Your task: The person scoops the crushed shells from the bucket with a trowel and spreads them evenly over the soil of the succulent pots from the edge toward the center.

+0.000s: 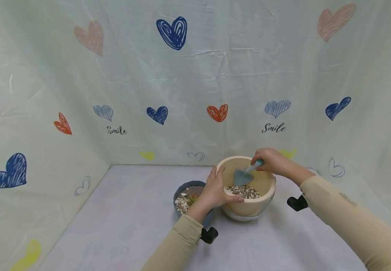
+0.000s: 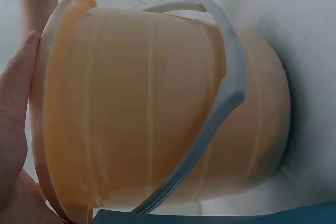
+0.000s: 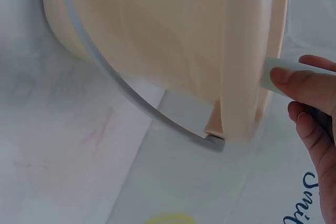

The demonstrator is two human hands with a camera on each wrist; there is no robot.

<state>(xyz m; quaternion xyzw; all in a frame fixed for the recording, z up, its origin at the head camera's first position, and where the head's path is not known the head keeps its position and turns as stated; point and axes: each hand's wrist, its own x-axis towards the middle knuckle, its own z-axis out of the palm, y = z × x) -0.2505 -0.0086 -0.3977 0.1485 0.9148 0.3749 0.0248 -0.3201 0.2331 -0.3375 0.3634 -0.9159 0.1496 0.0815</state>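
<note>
A peach bucket (image 1: 266, 194) with a grey handle (image 2: 231, 77) stands on the table, multicoloured gravel (image 1: 244, 192) at its bottom. My left hand (image 1: 215, 190) rests on the bucket's rim, fingers extended at the left side and thumb along the near edge. In my right hand (image 1: 271, 161) I hold a small blue-grey trowel (image 1: 242, 178) by its pale handle (image 3: 269, 74). Its blade is inside the bucket, tilted down above the gravel. Left of the bucket, partly behind my left wrist, is a blue-grey pot (image 1: 177, 190) with a small green plant (image 1: 193, 198), whitish stones and brownish soil.
A pale cloth covers the table (image 1: 131, 218). Behind and at the sides hangs a whitish curtain (image 1: 195, 79) printed with hearts and the word "Smile". Black wrist mounts (image 1: 210, 235) sit at both of my wrists.
</note>
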